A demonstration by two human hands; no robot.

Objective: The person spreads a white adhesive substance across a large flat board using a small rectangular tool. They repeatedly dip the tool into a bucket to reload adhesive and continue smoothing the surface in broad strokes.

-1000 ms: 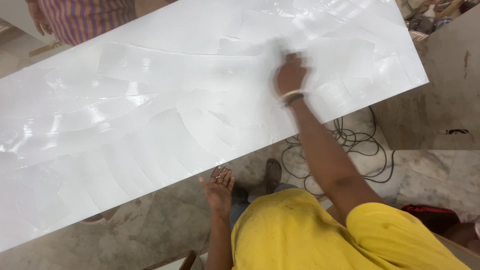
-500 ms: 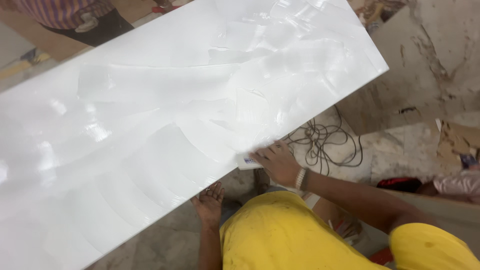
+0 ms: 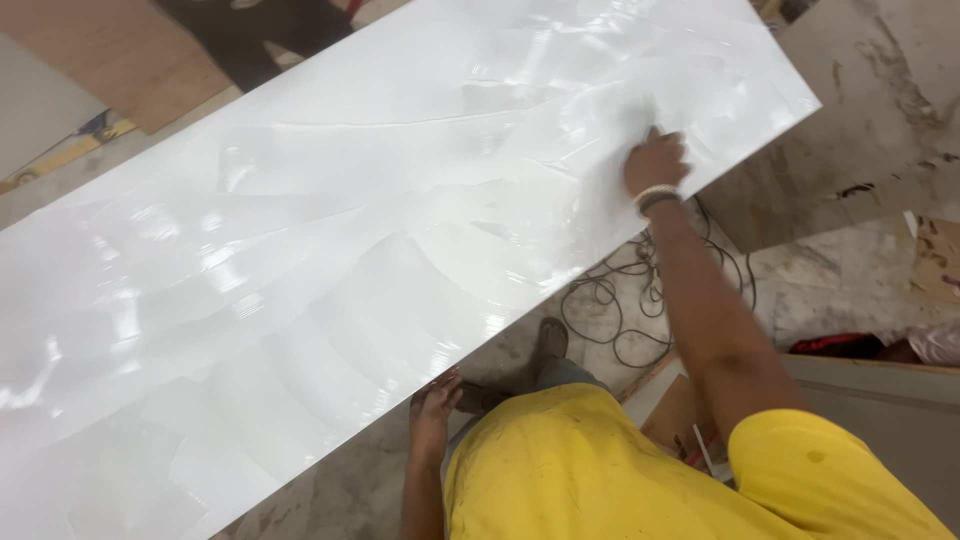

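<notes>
A long glossy white panel (image 3: 330, 250) lies slantwise across the view, with wet, paler smear marks over its surface. My right hand (image 3: 657, 160), with a pale band at the wrist, presses on the panel near its right end. Its fingers are curled around a small pale piece that is mostly hidden. My left hand (image 3: 434, 405) rests with its fingers apart against the panel's near edge, holding nothing. My yellow shirt (image 3: 620, 470) fills the bottom of the frame.
A tangle of black cable (image 3: 625, 300) lies on the concrete floor under the panel's right end, beside my sandalled foot (image 3: 549, 340). Another person's dark legs (image 3: 250, 40) stand beyond the far edge. Brown boards (image 3: 880, 110) and a red object (image 3: 840, 345) lie at the right.
My right hand has swept from the panel's near edge back up to its right end. The view has shifted left. My left hand stays at the near edge.
</notes>
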